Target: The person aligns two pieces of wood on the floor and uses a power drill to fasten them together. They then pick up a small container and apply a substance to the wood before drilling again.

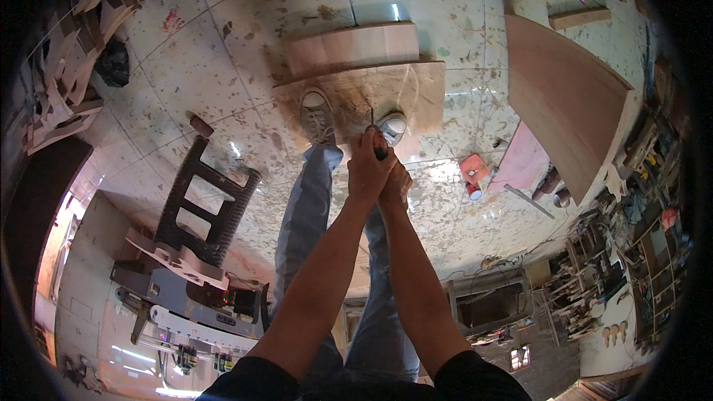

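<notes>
**Red-and-black tool (380,150) held over a wooden board (425,95) on a blotched workshop floor (252,37)**

In the head view, the tool sits above the near edge of the board, its thin dark shaft pointing toward the wood. The left hand (367,169) is wrapped closely around the tool. The right hand (396,184) is pressed in just beside it; its fingers are mostly hidden, so I cannot tell how far they close or what they grip. Two grey shoes (318,116) stand on the board.

The floor around the board is pale tile, with dark joints, brown blotches and a red stain. Just beyond the board lies a curved wooden piece (355,47). Left of the board are a black ladder-like frame (215,212) and, farther off, stacked wood offcuts (78,67). Nearer the person than the board, on the left, is a grey machine (167,282). Right of the board lie a small red object (474,168), a pink sheet (523,157) and a large curved panel (568,96); well beyond these, clutter (590,271) crowds the room's edge.
</notes>
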`<state>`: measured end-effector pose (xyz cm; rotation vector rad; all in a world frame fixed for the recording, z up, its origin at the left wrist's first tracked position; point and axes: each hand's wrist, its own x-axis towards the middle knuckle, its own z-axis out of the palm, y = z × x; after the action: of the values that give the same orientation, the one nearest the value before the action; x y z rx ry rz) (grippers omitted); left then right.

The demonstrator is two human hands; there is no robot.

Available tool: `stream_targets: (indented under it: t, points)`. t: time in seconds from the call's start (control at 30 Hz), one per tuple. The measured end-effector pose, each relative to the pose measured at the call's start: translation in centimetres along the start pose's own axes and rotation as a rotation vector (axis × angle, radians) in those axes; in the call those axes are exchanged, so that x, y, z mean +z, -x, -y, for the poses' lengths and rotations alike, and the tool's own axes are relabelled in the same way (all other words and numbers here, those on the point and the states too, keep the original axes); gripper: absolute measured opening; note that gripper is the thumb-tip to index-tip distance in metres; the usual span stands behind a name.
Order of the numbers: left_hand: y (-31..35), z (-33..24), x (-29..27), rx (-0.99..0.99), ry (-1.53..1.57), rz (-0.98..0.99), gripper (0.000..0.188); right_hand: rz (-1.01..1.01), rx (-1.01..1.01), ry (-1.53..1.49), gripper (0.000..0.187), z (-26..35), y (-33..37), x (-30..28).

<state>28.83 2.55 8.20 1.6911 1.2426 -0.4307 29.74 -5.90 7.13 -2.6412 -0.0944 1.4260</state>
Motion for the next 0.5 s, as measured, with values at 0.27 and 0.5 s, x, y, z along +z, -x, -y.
stream_targets:
  t: [0.27, 0.5]
  points:
    - [-0.3, 0.5, 0.2, -0.004, 0.015, -0.018, 0.063, 0.054, -0.021, 0.021, 0.041, 0.8, -0.7, -1.2]
    - [-0.4, 0.1, 0.7, -0.024, 0.030, -0.076, 0.060, 0.087, -0.003, 0.070, 0.041, 0.3, -1.5, -1.4]
